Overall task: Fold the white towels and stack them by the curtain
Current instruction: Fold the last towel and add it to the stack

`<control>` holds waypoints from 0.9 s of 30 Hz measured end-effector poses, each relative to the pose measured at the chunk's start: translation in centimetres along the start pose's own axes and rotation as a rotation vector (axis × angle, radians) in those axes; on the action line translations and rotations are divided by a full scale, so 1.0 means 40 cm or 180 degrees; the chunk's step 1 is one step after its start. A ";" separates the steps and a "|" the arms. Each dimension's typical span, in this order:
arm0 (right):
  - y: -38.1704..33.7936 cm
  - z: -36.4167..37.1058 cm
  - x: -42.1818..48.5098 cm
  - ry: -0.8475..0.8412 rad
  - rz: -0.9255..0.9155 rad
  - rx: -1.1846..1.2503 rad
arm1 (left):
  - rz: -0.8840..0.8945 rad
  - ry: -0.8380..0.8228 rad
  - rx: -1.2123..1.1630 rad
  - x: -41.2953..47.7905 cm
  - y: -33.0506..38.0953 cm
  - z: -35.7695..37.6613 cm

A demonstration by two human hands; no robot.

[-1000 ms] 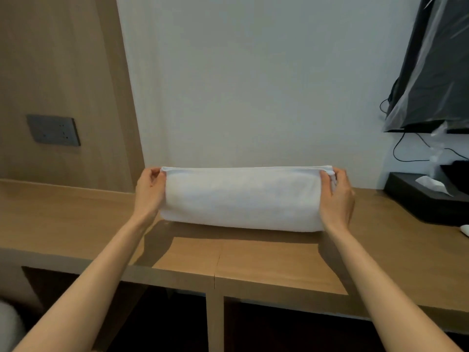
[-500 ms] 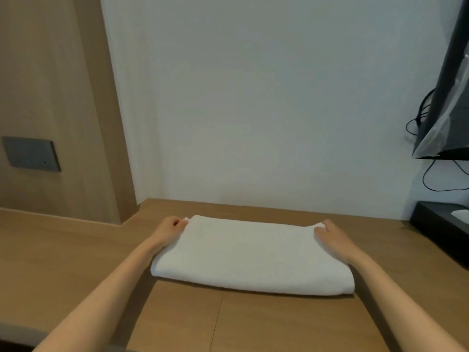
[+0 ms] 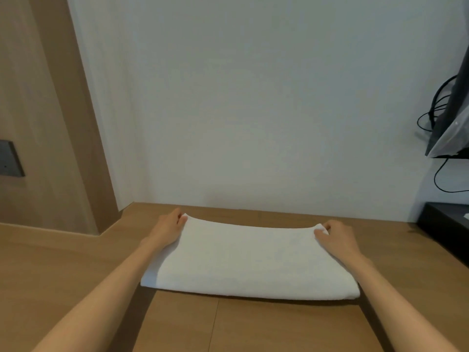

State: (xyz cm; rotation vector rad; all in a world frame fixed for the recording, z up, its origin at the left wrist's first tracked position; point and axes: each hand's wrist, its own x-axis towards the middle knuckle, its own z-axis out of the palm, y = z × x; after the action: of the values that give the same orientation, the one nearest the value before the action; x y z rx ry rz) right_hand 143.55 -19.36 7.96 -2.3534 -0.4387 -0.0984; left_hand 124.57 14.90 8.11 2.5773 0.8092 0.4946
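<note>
White towel (image 3: 251,260) lies folded into a thick oblong on the wooden worktop (image 3: 76,262), and both hands have it by its far corners. The left hand (image 3: 166,231) curls round the far left corner, fingers tucked at the edge. The right hand (image 3: 335,237) pinches the far right corner, thumb on top. Both corners are lifted a little off the wood, so the far edge sags in a shallow curve between them. The near fold sits flat and rounded toward the worktop's front edge.

Holding the two far corners keeps the layers from sliding apart. To my eye that suits either squaring the towel up or drawing that edge over for another fold. The forearms run along the towel's short sides, which also keeps those sides in line.

The towel sits toward the back edge of the worktop, close to the pale backdrop (image 3: 253,110). I cannot tell whether that is plain wall or a drawn curtain. No other towel or stack is in view, so the stacking looks not yet begun.

Left of the backdrop stands a wood panel (image 3: 50,123) with a grey switch plate (image 3: 10,158). Toward the worktop's right end is a black box (image 3: 446,229). Above it hangs a plastic-wrapped screen (image 3: 456,128) trailing cables (image 3: 436,115), well apart from the towel.
</note>
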 end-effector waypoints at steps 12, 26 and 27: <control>0.001 0.039 0.027 0.0104 0.0309 -0.0048 | -0.0488 0.0031 0.0622 0.023 0.007 0.036; -0.186 0.090 -0.080 -0.0370 -0.0961 -0.1344 | 0.0664 0.0014 0.0586 -0.076 0.225 0.061; -0.214 0.122 -0.103 -0.0651 -0.1008 -0.1268 | 0.0708 -0.0233 0.0675 -0.097 0.253 0.088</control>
State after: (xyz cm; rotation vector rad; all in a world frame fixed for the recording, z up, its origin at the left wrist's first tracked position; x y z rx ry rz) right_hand 136.52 -11.42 9.17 -2.6737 -0.9680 -0.1004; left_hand 127.79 4.01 8.94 2.8819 0.5803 0.3935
